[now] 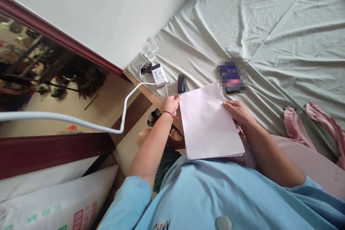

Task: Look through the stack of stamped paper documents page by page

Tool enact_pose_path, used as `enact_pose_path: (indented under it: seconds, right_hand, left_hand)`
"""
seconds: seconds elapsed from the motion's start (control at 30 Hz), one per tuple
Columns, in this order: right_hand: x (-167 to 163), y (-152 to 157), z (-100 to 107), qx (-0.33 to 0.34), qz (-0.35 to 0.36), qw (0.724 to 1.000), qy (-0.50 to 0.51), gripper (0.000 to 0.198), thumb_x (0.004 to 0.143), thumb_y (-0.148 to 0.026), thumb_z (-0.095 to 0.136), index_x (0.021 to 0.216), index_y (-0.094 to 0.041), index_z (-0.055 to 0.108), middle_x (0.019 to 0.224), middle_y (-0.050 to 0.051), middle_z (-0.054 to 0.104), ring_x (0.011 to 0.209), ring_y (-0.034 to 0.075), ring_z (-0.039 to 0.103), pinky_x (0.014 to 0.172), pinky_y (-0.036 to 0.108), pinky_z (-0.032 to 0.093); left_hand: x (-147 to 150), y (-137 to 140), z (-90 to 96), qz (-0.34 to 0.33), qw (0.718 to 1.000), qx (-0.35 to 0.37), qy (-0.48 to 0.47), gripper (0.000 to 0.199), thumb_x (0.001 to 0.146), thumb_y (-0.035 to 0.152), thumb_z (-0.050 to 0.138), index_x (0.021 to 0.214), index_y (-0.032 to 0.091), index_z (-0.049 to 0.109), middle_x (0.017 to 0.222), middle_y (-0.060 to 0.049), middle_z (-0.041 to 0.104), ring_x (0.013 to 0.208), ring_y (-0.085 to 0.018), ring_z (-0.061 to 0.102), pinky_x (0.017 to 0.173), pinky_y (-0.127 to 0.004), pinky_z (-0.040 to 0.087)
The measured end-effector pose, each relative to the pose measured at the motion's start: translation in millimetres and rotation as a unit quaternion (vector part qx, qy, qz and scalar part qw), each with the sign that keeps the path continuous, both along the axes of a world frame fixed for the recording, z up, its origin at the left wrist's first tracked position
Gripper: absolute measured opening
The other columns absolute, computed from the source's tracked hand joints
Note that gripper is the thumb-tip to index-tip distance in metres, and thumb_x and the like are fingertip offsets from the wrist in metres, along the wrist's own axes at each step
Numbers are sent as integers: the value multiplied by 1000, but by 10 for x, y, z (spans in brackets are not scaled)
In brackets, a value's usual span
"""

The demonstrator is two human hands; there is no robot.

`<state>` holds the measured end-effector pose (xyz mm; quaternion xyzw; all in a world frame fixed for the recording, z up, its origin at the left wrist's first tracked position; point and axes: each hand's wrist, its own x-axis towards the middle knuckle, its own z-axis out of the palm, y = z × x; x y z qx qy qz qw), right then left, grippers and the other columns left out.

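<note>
A stack of white paper (211, 124) lies flat in front of my body, above my lap and the bed's edge. My left hand (172, 104) pinches its far left corner. On the opposite side, my right hand (238, 112) grips the right edge, thumb on top and the other fingers largely hidden. Just beyond the left corner rests a black stapler (181, 84) on the sheet. Past the paper's far right corner lies a phone (231, 77), its screen blurred out.
The pale bed sheet (269, 50) is wrinkled. A white boxy device (159, 75) with a white cable (125, 107) sits near the bed's corner, beside keys (147, 67) and a clear plastic container (150, 47). Pink fabric (296, 127) lies right; white sacks (61, 201) stand lower left.
</note>
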<state>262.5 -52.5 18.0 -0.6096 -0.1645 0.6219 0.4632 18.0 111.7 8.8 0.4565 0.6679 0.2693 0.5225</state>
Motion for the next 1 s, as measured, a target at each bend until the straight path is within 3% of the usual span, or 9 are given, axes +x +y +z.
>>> enact_pose_path:
  seconds: [0.17,0.3,0.47,0.6,0.7,0.77,0.83,0.9,1.0]
  right_hand:
    - [-19,-8,-22,32,14,997,-63,32,74,-53,74,70,-23,63,58,2,66,48,18,59,44,28,43]
    - [-38,-20,-49,66,33,987,-143,40,78,-60,67,70,-22,60,59,2,63,52,18,57,46,27,40]
    - [-60,-21,-42,55,31,984,-164,37,79,-57,62,69,-22,58,58,3,62,51,18,55,44,27,36]
    - [-69,-21,13,36,10,988,-153,32,77,-53,61,70,-21,58,57,1,60,47,14,49,43,25,32]
    - [-73,-22,65,27,-2,989,-149,31,76,-51,61,72,-20,60,57,0,59,46,13,47,42,25,31]
    - [-76,-19,91,25,-4,989,-145,31,76,-50,60,72,-19,62,57,0,59,46,13,47,42,25,32]
    - [-77,-13,102,27,-3,990,-142,32,76,-50,60,72,-19,63,56,0,58,45,13,47,42,25,32]
    - [-76,-5,99,27,-4,990,-138,32,75,-51,61,72,-19,63,56,0,58,45,13,47,42,25,32]
    - [-72,-1,79,29,-1,990,-135,34,74,-53,62,71,-20,61,58,1,59,46,13,48,43,25,33]
  left_hand:
    - [33,-9,31,16,1000,2,-26,27,66,29,85,72,15,63,60,2,60,55,-12,55,58,-25,46]
    - [75,-1,130,31,998,-39,-49,25,63,21,84,75,14,63,60,1,62,60,-15,63,62,-26,51]
    - [107,41,193,36,998,-54,-16,14,69,11,69,68,15,56,53,2,56,50,-13,56,54,-25,48]
    - [95,97,129,29,999,-26,23,10,73,11,67,68,15,58,57,0,59,51,-13,57,59,-28,52]
    - [61,113,84,-1,989,95,117,8,79,8,63,82,15,66,73,-6,70,68,-19,68,75,-34,58]
    - [30,93,75,-41,948,242,202,28,81,3,56,100,16,72,101,-12,77,95,-23,73,96,-39,56]
    - [-4,54,74,-91,894,362,248,49,80,-4,47,116,17,74,126,-13,74,122,-24,68,114,-40,48]
    - [-34,11,63,-148,858,419,258,60,78,-6,41,123,16,75,135,-12,72,134,-22,62,121,-39,42]
    - [-61,-46,4,-193,836,428,284,59,82,-4,40,122,17,77,135,-10,73,137,-23,61,124,-43,39]
